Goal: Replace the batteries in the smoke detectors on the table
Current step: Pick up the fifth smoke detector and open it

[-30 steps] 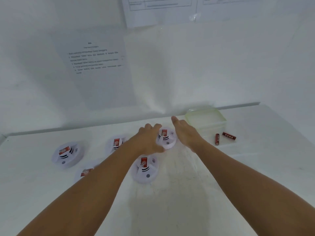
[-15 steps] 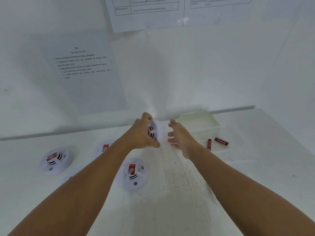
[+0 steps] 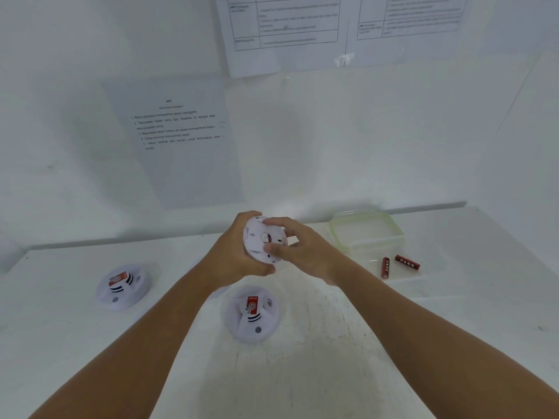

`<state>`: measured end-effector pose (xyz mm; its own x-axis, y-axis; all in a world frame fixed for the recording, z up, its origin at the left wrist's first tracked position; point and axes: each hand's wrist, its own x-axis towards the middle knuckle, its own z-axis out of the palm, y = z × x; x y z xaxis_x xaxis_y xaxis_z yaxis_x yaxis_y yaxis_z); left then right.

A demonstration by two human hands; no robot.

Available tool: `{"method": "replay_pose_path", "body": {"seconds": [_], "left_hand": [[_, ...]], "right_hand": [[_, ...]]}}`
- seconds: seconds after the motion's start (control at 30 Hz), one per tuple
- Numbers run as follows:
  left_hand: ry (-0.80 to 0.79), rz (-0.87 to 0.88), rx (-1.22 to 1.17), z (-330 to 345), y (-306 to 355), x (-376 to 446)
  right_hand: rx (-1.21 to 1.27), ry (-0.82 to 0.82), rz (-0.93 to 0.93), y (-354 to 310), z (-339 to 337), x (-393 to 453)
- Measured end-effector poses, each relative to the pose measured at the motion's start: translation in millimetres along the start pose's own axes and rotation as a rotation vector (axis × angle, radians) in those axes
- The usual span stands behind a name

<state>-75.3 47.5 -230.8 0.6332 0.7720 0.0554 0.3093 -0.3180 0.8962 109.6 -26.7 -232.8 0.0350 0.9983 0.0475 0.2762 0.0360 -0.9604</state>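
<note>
Smoke detector (image 3: 262, 238) clasped in left grip (image 3: 239, 258), right grip (image 3: 298, 247) pinching its back; could slip if twisted carelessly.

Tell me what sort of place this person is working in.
Probably a staged test or training station, not a home. A bare white table stands against white walls, printed instruction sheets are taped up, and several identical smoke detectors lie beside loose red batteries and a plastic container.

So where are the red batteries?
The two batteries lie on the table at the right of the head view, just in front of the clear box, right of the hands.
</note>
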Motion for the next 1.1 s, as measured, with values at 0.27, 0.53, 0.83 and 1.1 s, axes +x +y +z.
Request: {"method": "replay_pose_path", "body": {"seconds": [0.27, 0.53, 0.83, 1.1], "left_hand": [[0.023, 0.084, 0.098, -12.9, -0.8, -11.7], [-0.023, 0.092, 0.163, -20.8, -0.5, -18.4], [0.027, 0.035, 0.162, -34.1, -1.2, -25.8], [0.126, 0.048, 0.151, -37.1, -19.6, -33.3]], "right_hand": [[-0.684, 0.059, -0.231, -23.2, -1.9, 6.2], [-0.93, 0.03, -0.428, -28.9, 6.0, 5.3], [-0.61, 0.234, -0.413, -26.5, -0.1, -3.4], [-0.965, 0.046, 0.163, 38.1, 0.8, -17.0]]}}
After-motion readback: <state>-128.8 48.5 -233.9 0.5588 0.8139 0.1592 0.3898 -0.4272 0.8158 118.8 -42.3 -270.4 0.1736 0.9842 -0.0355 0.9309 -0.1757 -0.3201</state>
